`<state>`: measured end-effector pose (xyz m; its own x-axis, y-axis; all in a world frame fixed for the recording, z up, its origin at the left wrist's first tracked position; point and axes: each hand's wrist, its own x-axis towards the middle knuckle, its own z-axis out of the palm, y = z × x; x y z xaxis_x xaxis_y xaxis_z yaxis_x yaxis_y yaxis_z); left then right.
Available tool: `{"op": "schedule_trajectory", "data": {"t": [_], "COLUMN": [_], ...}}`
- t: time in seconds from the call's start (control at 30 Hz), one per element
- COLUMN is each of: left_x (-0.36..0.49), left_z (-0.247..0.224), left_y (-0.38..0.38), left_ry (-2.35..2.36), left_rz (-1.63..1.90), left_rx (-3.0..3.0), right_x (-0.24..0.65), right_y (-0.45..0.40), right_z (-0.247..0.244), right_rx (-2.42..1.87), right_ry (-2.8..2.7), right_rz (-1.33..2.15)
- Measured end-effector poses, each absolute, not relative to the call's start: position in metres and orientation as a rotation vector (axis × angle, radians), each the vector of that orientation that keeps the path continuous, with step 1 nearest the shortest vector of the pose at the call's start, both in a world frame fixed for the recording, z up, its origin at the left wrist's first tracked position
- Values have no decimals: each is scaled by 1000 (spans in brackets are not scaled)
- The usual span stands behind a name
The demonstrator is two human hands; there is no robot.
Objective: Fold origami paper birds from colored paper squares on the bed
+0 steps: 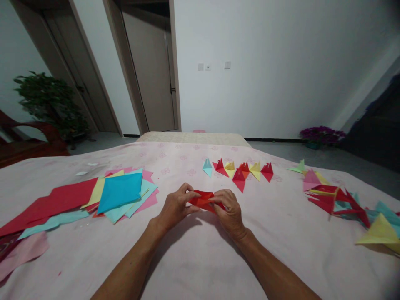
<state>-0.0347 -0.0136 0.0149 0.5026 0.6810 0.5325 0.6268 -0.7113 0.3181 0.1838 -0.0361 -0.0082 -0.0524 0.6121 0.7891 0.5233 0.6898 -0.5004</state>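
Observation:
A small piece of folded red paper [203,201] is held between my two hands over the middle of the cloth. My left hand [178,205] pinches its left end, thumb below and fingers above. At its right end, my right hand [229,211] has thumb and fingers closed on the paper and hides part of it. Beyond my hands stand several folded paper birds in red, yellow and orange, the nearest a red one [239,180], with a light blue one [207,167] at the left of the group.
Flat coloured sheets lie at the left, a blue one [120,192] on top beside red sheets [62,200]. More folded papers, including a yellow piece [380,232], are heaped at the right. A pink patterned cloth [193,266] covers the table. Doors and a wall stand behind.

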Motion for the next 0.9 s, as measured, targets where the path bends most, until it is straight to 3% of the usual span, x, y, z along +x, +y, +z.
{"op": "schedule_trajectory", "data": {"t": [0.27,0.57,0.77,0.9], "left_x": [-33,-30,-7,10], "left_z": [28,29,4,-13], "left_y": [-19,-21,-28,-32], "left_ry": [1342,878,1008,1046], "left_rz": [863,1195,1696,1517], "left_rx": [2571,2506,1940,1515], "right_x": [184,183,185,184], "right_y": [-33,-29,-31,-31], "right_z": [-10,-15,-11,-9], "right_rx": [-986,-1017,-1006,-1000], "right_ry": [-1647,-1454,-1401,-1399], "right_rz": [94,245,189,161]}}
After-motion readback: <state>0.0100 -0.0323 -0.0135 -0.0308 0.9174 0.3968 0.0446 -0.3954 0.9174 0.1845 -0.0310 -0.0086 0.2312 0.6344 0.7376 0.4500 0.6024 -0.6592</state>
